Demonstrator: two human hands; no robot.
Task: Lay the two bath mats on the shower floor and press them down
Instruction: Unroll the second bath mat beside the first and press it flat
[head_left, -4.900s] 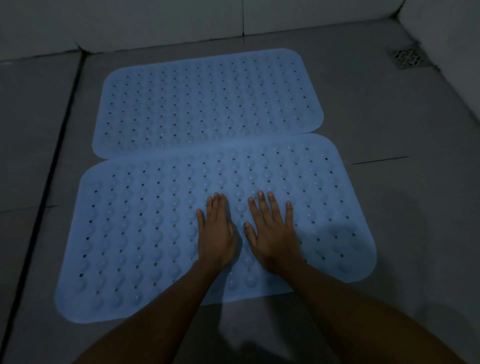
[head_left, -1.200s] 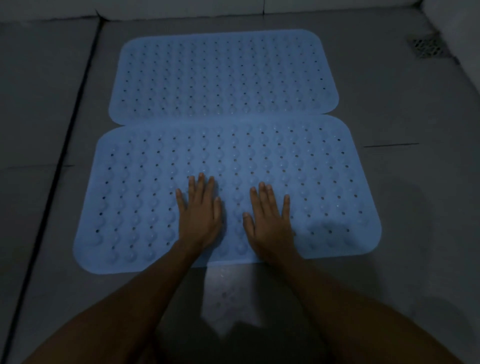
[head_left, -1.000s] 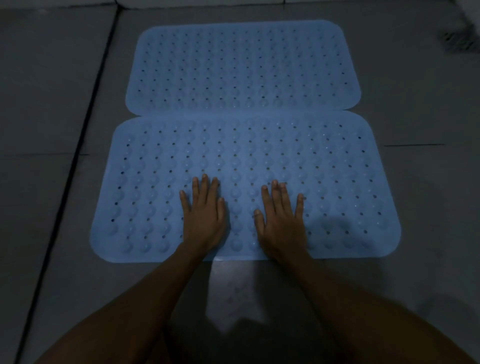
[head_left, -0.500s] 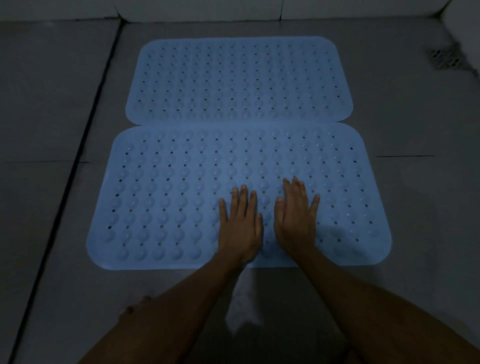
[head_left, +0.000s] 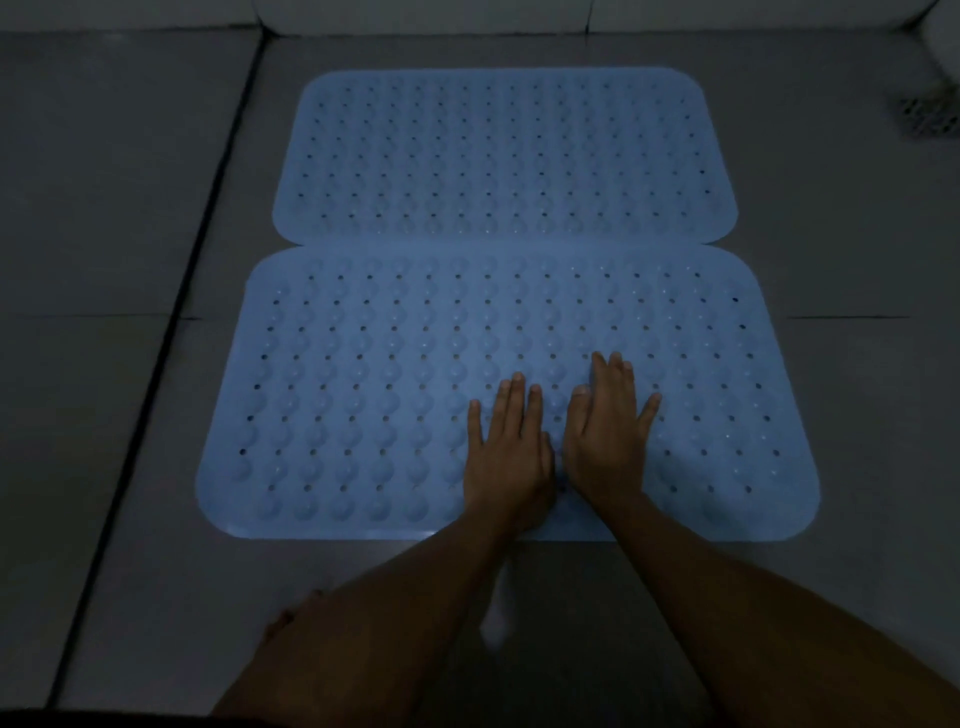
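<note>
Two pale blue bath mats with rows of bumps and small holes lie flat on the grey tiled shower floor (head_left: 857, 415). The far mat (head_left: 504, 156) and the near mat (head_left: 363, 374) meet along their long edges. My left hand (head_left: 506, 457) lies flat, palm down, with straight fingers, on the near mat close to its front edge. Right beside it, almost touching, my right hand (head_left: 608, 431) presses flat on the same mat, fingers straight.
A dark groove (head_left: 156, 374) runs through the floor left of the mats. A metal floor drain (head_left: 927, 117) sits at the far right by the white wall. A pale wall base (head_left: 467, 13) borders the far edge.
Both hands have shifted right along the near mat's front part and closed up side by side, staying flat. The view has also moved a little.
</note>
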